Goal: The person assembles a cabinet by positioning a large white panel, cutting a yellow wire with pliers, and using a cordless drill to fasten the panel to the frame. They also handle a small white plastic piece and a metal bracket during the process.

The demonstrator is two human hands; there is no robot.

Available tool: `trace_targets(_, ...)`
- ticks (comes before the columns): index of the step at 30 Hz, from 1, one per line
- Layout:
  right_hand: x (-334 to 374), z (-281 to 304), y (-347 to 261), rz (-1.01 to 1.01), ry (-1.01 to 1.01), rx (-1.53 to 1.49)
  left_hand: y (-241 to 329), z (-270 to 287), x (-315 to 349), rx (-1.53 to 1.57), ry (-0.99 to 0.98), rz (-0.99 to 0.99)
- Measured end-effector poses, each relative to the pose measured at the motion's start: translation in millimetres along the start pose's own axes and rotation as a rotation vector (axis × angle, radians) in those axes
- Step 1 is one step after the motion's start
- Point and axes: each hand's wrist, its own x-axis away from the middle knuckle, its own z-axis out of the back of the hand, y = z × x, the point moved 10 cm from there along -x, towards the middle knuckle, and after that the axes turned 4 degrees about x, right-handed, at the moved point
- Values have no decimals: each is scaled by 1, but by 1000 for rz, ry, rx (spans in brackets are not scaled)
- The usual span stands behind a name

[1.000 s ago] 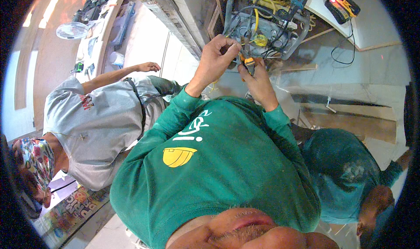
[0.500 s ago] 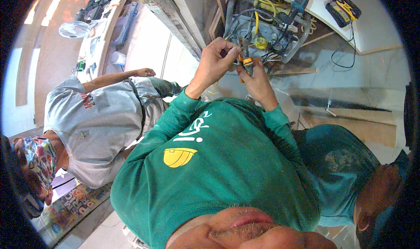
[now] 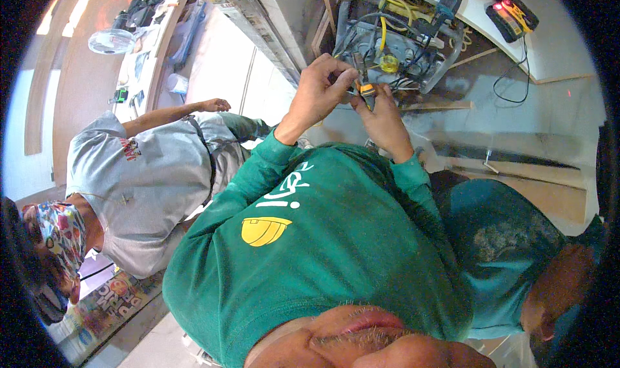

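Metal pliers with yellow-and-black handles (image 3: 366, 89) gripped by curled right hand (image 3: 385, 115); left hand (image 3: 320, 89), nine o'clock from pliers, half-curled, contents unclear.

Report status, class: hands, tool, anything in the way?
Right hand gripping pliers. Left hand close beside them, grip unclear. Yellow cable beyond, not between hands.

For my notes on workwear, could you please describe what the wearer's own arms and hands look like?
The left hand and right hand are bare, with no gloves visible. Long green sleeves run down to matching green cuffs.
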Motion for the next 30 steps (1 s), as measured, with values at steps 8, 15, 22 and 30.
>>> trace_targets(8, -3, -13, 13, -111, -87, -128, -45, -7, 10, 114, -25, 22)
trace_targets(15, -2, -16, 23, -149, -109, -85, -43, -13, 9, 220, -67, 108)
trace_targets(22, -9, -27, 22, -62, -80, -88, -42, 1, 13, 91, -30, 124)
trace_targets(30, -33, -31, 19, -10, -140, 11, -58, 12, 8, 132, 19, 157)
